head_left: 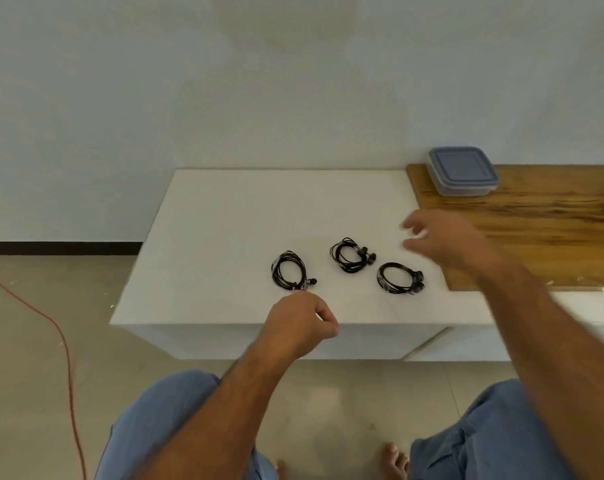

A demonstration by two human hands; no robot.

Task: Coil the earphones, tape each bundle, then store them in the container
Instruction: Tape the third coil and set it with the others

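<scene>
Three coiled black earphone bundles lie on the white table (224, 220): a left one (288, 270), a middle one (349, 254) and a right one (399, 278). My left hand (302, 322) is at the near edge of the left bundle, fingers curled, fingertips at its taped end; whether it pinches the bundle is unclear. My right hand (446, 242) hovers blurred above the table, right of the middle bundle, fingers spread and holding nothing. A clear container with a grey-blue lid (461, 171) stands closed at the back right.
A wooden board (536, 230) covers the table's right part, and the container sits on its far left corner. An orange cable (63, 341) runs over the floor at left. My knees and bare feet are below the table's front edge.
</scene>
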